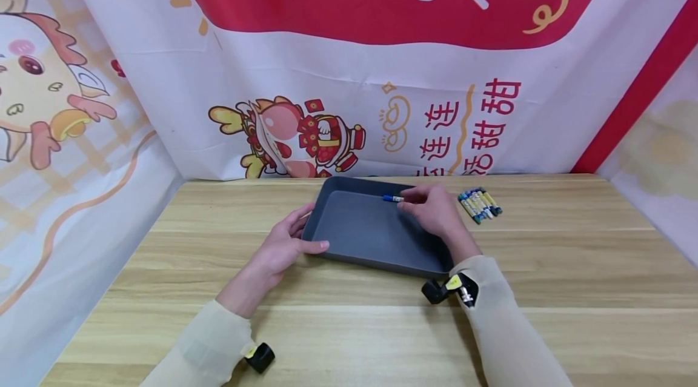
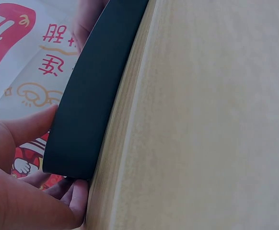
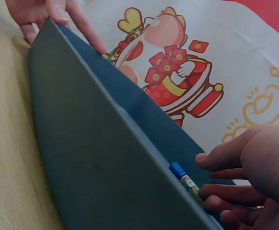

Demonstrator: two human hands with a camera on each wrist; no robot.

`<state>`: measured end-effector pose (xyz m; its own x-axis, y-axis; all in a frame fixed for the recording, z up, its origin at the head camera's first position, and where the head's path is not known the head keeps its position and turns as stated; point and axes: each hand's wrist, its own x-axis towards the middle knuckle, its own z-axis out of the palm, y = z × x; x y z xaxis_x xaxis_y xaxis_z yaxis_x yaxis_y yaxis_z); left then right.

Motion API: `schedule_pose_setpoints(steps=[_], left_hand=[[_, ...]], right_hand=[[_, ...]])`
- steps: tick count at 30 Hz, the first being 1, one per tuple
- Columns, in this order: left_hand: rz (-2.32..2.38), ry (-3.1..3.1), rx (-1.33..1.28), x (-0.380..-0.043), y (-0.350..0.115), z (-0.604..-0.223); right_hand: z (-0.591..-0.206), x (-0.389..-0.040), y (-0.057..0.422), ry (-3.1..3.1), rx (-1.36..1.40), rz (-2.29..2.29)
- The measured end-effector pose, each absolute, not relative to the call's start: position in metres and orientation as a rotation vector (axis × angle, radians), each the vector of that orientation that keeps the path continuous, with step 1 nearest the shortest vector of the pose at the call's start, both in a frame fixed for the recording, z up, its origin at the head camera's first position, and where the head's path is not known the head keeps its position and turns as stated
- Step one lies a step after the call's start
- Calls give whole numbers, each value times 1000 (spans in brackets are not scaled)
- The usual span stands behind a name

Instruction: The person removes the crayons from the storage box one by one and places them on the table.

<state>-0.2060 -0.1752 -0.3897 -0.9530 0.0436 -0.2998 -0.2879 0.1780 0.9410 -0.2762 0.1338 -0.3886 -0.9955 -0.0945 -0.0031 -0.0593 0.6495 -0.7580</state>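
A dark grey rectangular tray sits on the wooden table. My left hand grips its near left corner, the thumb over the rim and the other fingers outside; the left wrist view shows these fingertips low against the tray wall. Over the tray's right part is my right hand. A short crayon-like stick with a blue end and a printed label is at its fingertips, inside the tray. In the right wrist view the thumb stands apart from this blue-ended stick, and the fingers hide its other end.
Several similar sticks with coloured ends lie side by side on the table, right of the tray. A printed banner hangs behind the table's back edge, and patterned cloth hangs at the left.
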Motion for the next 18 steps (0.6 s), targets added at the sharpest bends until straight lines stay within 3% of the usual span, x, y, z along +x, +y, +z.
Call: schedule_pose_setpoints(steps=[18], left_hand=[[1850,2194,-225,-206,-175,-389]], right_hand=[[-392,-276,133,2849,-86,-1294]])
